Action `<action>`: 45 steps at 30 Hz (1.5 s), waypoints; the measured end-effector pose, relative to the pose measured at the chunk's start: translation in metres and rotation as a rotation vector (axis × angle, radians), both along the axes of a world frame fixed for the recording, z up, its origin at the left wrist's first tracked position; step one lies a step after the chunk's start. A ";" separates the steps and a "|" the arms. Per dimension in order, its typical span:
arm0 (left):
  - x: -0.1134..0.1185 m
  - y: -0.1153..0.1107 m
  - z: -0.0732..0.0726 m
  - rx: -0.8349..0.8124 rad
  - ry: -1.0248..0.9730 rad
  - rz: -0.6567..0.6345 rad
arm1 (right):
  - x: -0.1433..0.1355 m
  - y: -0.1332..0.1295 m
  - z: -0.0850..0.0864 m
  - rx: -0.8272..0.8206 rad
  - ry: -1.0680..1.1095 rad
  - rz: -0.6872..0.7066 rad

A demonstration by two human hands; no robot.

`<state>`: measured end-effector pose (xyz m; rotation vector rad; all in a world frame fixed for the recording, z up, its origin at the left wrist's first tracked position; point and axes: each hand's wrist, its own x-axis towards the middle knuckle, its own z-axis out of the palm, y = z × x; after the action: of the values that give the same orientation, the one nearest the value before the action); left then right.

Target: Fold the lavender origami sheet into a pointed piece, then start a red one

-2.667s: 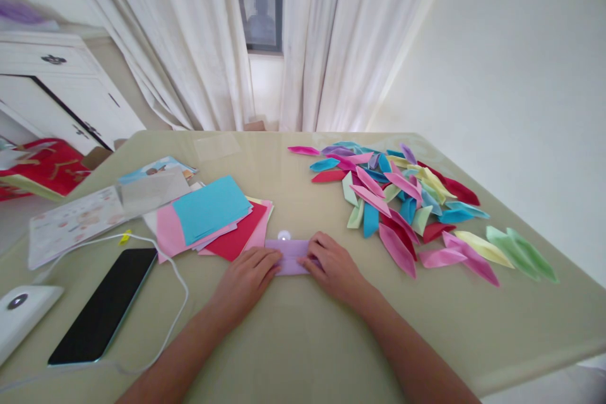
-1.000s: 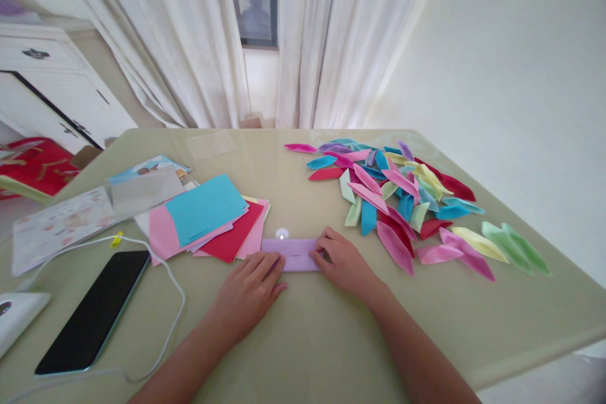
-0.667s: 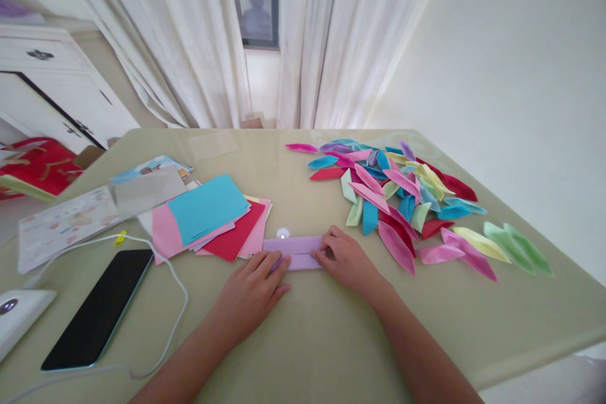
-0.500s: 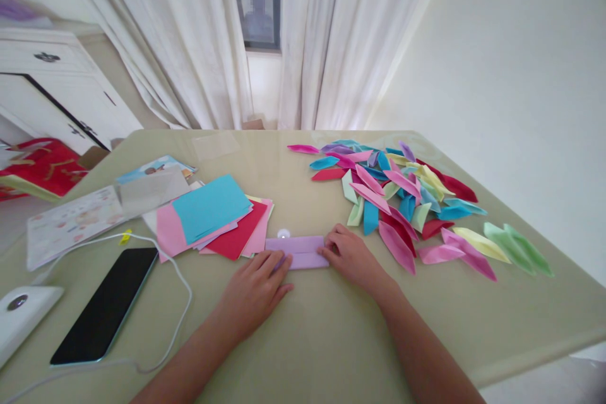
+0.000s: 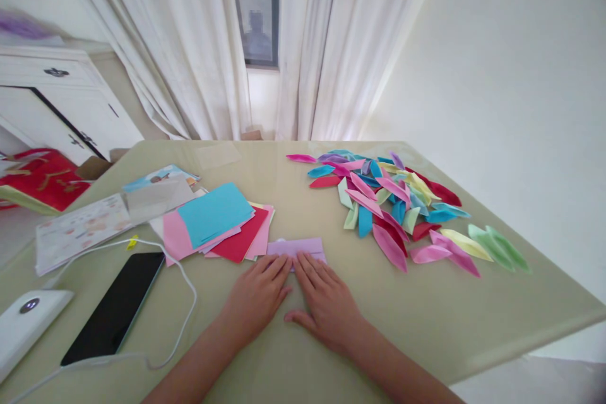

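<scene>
A folded strip of purple paper (image 5: 298, 245) lies flat on the table in front of me, with a crease running along its length. My left hand (image 5: 259, 293) rests on its lower left part, fingers stretched out over the paper. Beside it my right hand (image 5: 326, 300) presses its fingertips on the paper's middle and right, thumb spread away on the tabletop. Both hands are open, and their fingers cover the strip's lower edge. A small whitish round thing (image 5: 281, 240) peeks out behind the paper's top edge, mostly hidden.
Left of the strip is a stack of coloured paper sheets (image 5: 215, 214). Many folded paper pieces (image 5: 364, 196) are heaped to the right. A phone (image 5: 116, 306), a white cable (image 5: 189, 278), a white device (image 5: 33, 325) and a patterned packet (image 5: 83, 230) lie at left.
My right hand has moved left from the strip's right end and flattened onto its middle. My left hand stays on the left part. The view has tilted slightly.
</scene>
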<state>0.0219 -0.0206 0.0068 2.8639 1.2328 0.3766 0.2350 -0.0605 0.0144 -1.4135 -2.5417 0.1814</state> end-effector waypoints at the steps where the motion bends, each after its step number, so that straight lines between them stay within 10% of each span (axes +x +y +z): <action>1: 0.000 -0.001 -0.001 0.003 -0.001 0.000 | 0.004 -0.001 -0.005 -0.022 -0.012 0.005; 13: -0.024 -0.043 -0.014 0.179 -0.010 -0.017 | 0.056 -0.032 -0.005 -0.013 -0.033 0.009; 19: -0.026 -0.072 0.003 0.293 -0.036 0.089 | 0.060 -0.049 -0.006 -0.012 -0.031 -0.011; 24: 0.010 -0.069 0.018 0.233 -0.193 0.154 | 0.061 -0.048 -0.007 -0.005 -0.017 0.002; 33: 0.020 -0.065 -0.027 0.171 -0.083 0.121 | 0.066 -0.060 -0.003 0.009 0.045 -0.027; 45: 0.021 -0.068 -0.012 -0.026 -0.225 0.087 | 0.060 -0.056 0.000 0.036 0.193 -0.138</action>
<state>0.0427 -0.0891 -0.0050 2.6623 1.3110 0.6585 0.2951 -0.1166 0.0144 -1.4744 -2.2738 0.2352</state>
